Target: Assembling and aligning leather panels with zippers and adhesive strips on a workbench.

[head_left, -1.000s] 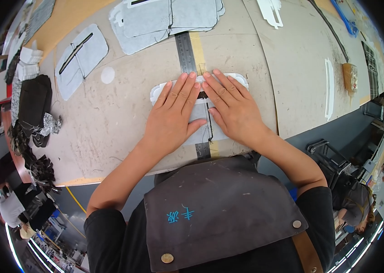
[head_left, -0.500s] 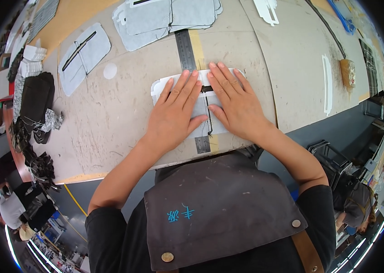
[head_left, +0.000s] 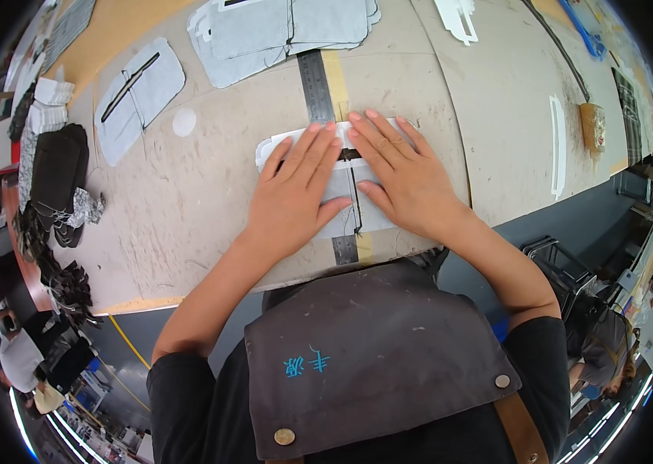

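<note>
In mid-frame, the left hand (head_left: 288,205) and right hand (head_left: 413,189) lie flat, fingers a bit spread, on a pale panel (head_left: 340,184). It looks light and bendy; hold its 2 sides.

Turquoise lettering (head_left: 307,363) of two characters stood on the dark apron (head_left: 388,340), bodyward of the left grip (head_left: 284,205). Just beyond that grip, a dark ruler (head_left: 315,89) carried scale marks too small to read.

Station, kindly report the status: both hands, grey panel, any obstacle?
Left hand, right hand spread flat over grey panel. Panel lies across dark ruler. Nothing seen in the way.
</note>
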Demonstrator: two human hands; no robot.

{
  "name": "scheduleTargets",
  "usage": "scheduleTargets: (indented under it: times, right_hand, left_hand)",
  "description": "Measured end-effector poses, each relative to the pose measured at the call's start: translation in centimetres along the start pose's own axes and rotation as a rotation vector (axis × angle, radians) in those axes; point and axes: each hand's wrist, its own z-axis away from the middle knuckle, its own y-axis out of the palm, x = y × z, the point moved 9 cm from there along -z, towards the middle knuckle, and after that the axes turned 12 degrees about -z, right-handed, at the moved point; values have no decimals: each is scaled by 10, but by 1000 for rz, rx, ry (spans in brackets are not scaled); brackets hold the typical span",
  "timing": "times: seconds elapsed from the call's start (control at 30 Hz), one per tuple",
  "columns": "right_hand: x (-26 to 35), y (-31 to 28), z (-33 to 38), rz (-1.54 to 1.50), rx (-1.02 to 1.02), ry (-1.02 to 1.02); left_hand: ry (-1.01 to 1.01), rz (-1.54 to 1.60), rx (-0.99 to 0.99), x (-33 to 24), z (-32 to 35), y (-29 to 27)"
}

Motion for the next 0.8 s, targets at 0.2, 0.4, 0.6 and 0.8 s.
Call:
scheduleTargets:
  times: [0.2,0.4,0.6,0.8]
  right_hand:
    - [-25,-14,30,37,24,80]
    - [-26,-14,35,90,24,120]
    - [-29,-17,36,-8,-96,147]
    - [-45,-41,33,-265,-369,177]
  left_hand:
    - [-111,-86,77,29,39,-5]
    - [-114,-143,129,33,50,-4]
    - [-157,-42,-41,28,26,-23]
    - [-85,213,-195,1,-52,-24]
